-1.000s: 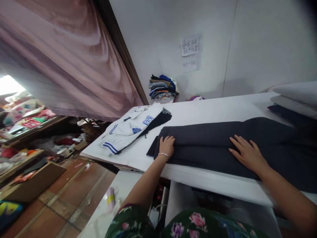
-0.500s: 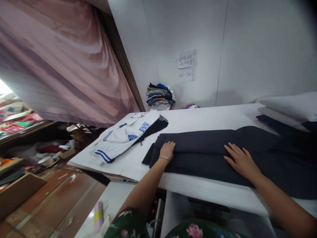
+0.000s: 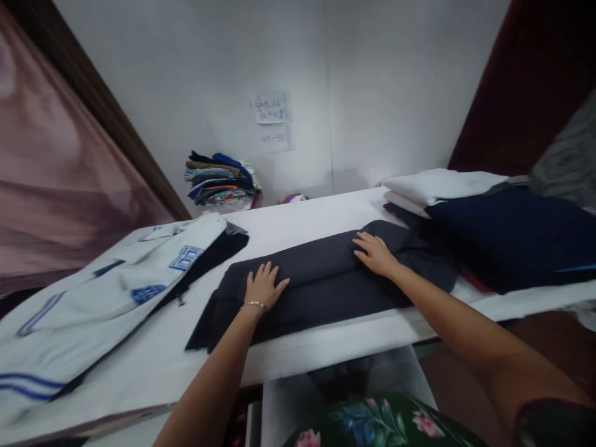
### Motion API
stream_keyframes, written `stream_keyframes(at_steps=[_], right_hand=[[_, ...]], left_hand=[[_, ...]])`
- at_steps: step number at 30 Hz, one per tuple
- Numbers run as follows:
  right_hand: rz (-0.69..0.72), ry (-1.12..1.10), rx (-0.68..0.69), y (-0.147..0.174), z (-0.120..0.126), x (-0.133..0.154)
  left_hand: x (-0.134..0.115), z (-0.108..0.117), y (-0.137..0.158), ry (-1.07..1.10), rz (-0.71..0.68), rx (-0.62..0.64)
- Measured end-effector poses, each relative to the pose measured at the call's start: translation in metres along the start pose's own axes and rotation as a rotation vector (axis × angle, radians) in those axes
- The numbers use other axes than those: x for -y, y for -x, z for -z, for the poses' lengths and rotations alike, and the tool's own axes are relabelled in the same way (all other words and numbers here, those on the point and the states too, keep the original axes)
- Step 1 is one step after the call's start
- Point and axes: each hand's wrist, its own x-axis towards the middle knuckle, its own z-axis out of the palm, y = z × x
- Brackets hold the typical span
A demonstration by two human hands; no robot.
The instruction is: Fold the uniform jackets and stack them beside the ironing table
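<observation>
A dark grey folded garment (image 3: 307,292), which looks like trousers, lies lengthwise on the white-covered table. Near its left end my left hand (image 3: 265,285) rests flat on the cloth, fingers spread and a thin bracelet at the wrist. My right hand (image 3: 376,253) lies on the garment's upper layer farther right, close to the far edge, also flat with fingers apart. Neither hand grasps anything. A long crease runs along the cloth between its two halves, and my right forearm crosses over part of the right end.
Left of the garment lies a white top (image 3: 139,273) with blue stripes over something dark. A pile of folded clothes (image 3: 221,183) sits by the wall. White cloths (image 3: 442,185) and a navy garment (image 3: 512,233) are stacked at right. A pink curtain (image 3: 60,167) hangs left.
The view has swung right, bringing the stack at right fully into sight. My right hand has shifted toward the garment's far edge. My left hand stays near the left end, its fingers more spread.
</observation>
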Motion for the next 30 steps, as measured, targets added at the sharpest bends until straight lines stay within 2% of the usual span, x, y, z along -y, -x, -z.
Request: stream_keyframes(at_steps=[4,7,11,19,26,30], right_hand=[[-0.247,0.071,-0.027,-0.024,0.022,-0.046],[-0.430,0.081,-0.011,-0.035,0.034,-0.083],[-0.549,0.057,0.041,-0.047,0.036,-0.113],[-0.603,0.006,0.090,-0.069,0.028,-0.120],[-0.635,0.032,0.113,-0.054,0.036,-0.127],[-0.667,0.131,0.147,-0.045,0.027,-0.123]], left_hand=[[0.006,-0.020,-0.006,-0.100,-0.014,-0.011],[0.008,-0.024,-0.005,-0.139,-0.021,-0.045],[0.006,-0.022,-0.003,-0.155,-0.020,-0.043],[0.006,-0.022,-0.002,-0.171,-0.020,-0.049],[0.006,-0.023,-0.002,-0.162,-0.021,-0.064],[0.007,-0.024,-0.003,-0.143,-0.023,-0.057]])
